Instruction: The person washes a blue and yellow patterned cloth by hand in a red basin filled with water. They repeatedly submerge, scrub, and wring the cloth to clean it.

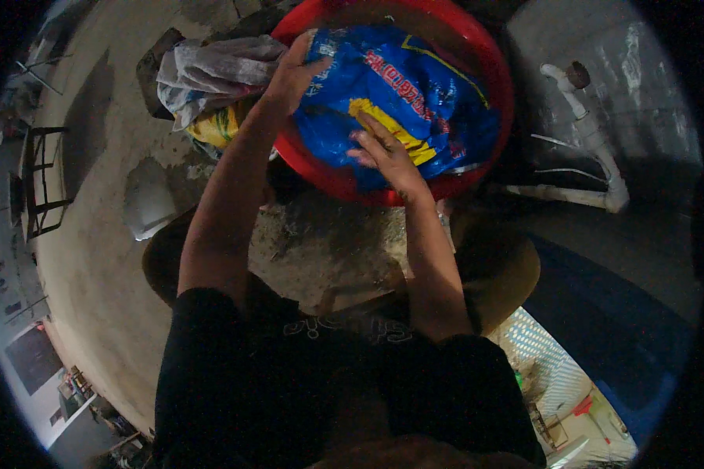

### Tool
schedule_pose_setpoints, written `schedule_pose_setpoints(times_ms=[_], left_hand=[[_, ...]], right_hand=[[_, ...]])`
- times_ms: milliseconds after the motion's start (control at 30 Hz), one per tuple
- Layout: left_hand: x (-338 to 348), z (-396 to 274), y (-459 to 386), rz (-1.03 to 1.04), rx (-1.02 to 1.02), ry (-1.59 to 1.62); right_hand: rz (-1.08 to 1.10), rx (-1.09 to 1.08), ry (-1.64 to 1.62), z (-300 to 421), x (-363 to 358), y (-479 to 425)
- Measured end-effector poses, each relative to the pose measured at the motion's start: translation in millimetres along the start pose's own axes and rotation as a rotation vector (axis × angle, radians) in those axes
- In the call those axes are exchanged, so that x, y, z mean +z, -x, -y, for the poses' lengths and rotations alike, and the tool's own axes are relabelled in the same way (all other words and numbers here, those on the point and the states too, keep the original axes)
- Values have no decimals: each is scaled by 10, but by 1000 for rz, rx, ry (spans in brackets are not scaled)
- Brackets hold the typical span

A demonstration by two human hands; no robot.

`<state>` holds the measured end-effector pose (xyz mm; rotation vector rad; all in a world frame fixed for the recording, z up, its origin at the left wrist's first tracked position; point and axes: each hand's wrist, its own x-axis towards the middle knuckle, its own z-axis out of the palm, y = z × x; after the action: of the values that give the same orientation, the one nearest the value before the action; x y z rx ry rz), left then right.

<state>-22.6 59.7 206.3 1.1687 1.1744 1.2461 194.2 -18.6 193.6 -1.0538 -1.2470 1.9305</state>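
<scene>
A large blue plastic sack (328,132) with red writing and a yellow patch lies crumpled in a round red basin (503,99). The sack covers much of the basin's inside. At the upper left edge of the sack, my left hand (290,82) grips its plastic between thumb and fingers. My right hand (387,152) rests on or just over the front part of the sack, beside the yellow patch, its fingers spread and slightly blurred. Whatever lies under the sack is hidden.
Left of the basin is a heap with a grey cloth (217,67) over yellow patterned material (214,127). A pale plastic pipe (598,140) bends along the wall at right. Farther left stands a dark-framed stool or bench (44,179). The concrete floor (111,146) has damp patches.
</scene>
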Motion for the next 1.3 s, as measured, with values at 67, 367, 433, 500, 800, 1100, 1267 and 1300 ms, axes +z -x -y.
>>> schedule_pose_setpoints(times_ms=[67,367,433,500,800,1100,1267,1300], left_hand=[[48,-172,17,107,22,-160],[-335,366,14,291,156,-540],[-194,403,39,336,63,-559],[67,247,270,297,-371,-71],[276,498,535,-59,-299,220],[381,181,476,-230,-427,588],[394,279,419,-381,-470,515],[287,440,431,-390,-469,513]], right_hand=[[-103,-82,484,-401,-189,-176],[-311,0,1256,-1019,-139,-219],[-351,-15,1138,-1008,-261,-208],[-340,66,793,-981,-349,-214],[-48,468,-1043,-967,-37,-187],[-214,9,-931,-805,184,-101],[-278,-144,-519,-1626,-218,-297],[-280,-136,-547,-1559,-174,-320]])
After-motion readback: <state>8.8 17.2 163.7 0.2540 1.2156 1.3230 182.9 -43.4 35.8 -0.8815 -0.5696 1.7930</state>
